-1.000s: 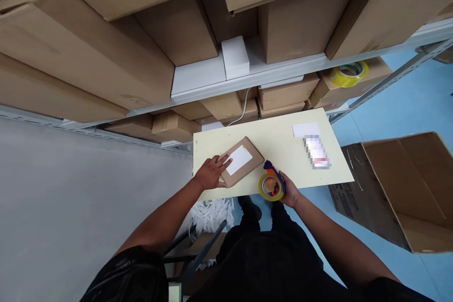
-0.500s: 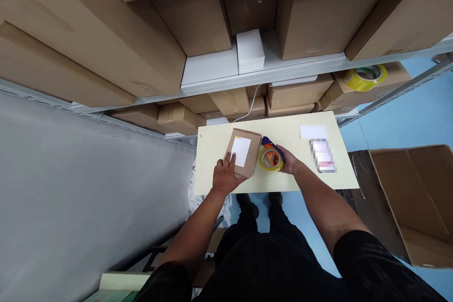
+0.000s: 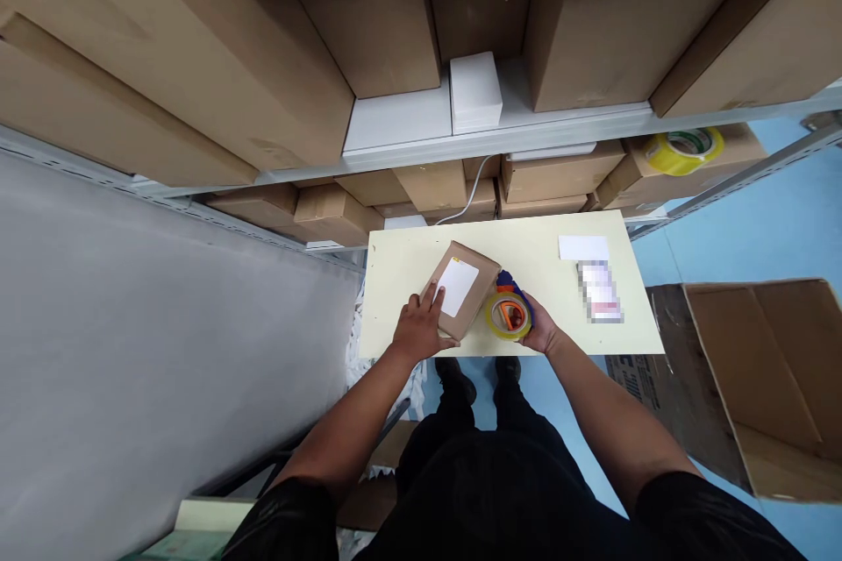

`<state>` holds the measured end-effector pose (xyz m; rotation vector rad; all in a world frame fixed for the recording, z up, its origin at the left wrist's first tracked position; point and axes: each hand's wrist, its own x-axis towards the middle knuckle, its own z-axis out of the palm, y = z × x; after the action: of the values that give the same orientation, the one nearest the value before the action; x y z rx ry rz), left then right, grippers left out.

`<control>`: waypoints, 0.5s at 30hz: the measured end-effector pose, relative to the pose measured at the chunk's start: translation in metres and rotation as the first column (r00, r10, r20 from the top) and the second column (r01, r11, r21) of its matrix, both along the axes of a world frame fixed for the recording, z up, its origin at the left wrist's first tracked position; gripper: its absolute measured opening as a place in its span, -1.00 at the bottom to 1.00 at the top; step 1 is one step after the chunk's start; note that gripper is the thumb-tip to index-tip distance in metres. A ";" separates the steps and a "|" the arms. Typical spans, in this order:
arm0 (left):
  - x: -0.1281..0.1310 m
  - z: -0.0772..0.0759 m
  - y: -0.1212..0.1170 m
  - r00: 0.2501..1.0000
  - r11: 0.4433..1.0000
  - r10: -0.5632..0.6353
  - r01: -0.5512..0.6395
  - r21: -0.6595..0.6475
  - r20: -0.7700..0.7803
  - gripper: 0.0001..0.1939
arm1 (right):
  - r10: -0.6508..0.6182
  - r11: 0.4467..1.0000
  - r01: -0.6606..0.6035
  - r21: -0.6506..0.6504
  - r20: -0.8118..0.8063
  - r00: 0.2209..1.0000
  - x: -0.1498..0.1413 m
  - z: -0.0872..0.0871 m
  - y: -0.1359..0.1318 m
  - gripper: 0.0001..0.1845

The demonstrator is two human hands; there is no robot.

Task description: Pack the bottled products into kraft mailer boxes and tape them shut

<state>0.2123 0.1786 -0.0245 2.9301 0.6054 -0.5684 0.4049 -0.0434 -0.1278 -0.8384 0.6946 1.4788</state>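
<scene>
A small brown cardboard box (image 3: 479, 280) with a white label (image 3: 456, 287) rests at an angle on the pale tabletop (image 3: 401, 267). My left hand (image 3: 421, 329) grips its near left corner, fingers spread over the left edge and onto the label, thumb along the near edge. My right hand (image 3: 540, 326) is wrapped round a blue and orange tape dispenser (image 3: 508, 282) loaded with a roll of clear yellowish tape (image 3: 492, 322). The dispenser is close against the box's right side; my palm hides part of its handle.
Right on the table lie a blurred phone (image 3: 600, 291) and a white slip (image 3: 582, 247). Shelves (image 3: 566, 127) of cardboard boxes (image 3: 368, 26) rise behind, with a yellow tape roll (image 3: 684, 151). An open carton (image 3: 769, 368) stands right on the floor; a grey wall (image 3: 164, 324) is left.
The box has turned clockwise under my left hand, its far end swinging right. My right hand has brought the tape dispenser slightly nearer to my body.
</scene>
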 end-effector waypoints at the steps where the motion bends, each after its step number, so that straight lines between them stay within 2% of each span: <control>1: 0.001 0.001 -0.001 1.000 1.000 -0.001 0.001 -0.006 -0.008 0.30 | 0.009 1.000 -0.009 -0.010 -0.001 1.000 0.002 -0.001 0.002 -0.47; 4: 0.004 -0.001 -0.008 0.999 0.999 0.040 -0.040 -0.003 -0.005 0.28 | 0.044 0.999 -0.044 -0.013 0.022 0.999 0.011 -0.002 0.009 -0.45; 11: 0.024 -0.013 -0.032 0.962 0.959 0.271 -0.271 0.083 0.006 0.22 | 0.086 0.996 -0.086 -0.003 0.062 0.994 0.052 0.001 0.048 -0.42; 15: 0.028 -0.016 -0.035 0.961 0.958 0.275 -0.276 0.076 0.018 0.23 | 0.113 0.994 -0.112 -0.021 0.102 0.988 0.059 -0.002 0.041 -0.44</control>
<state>0.2401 0.1438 -0.0403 2.8417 1.0358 -0.5114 0.4638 -0.0029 -0.1293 -0.9717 0.5902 1.5209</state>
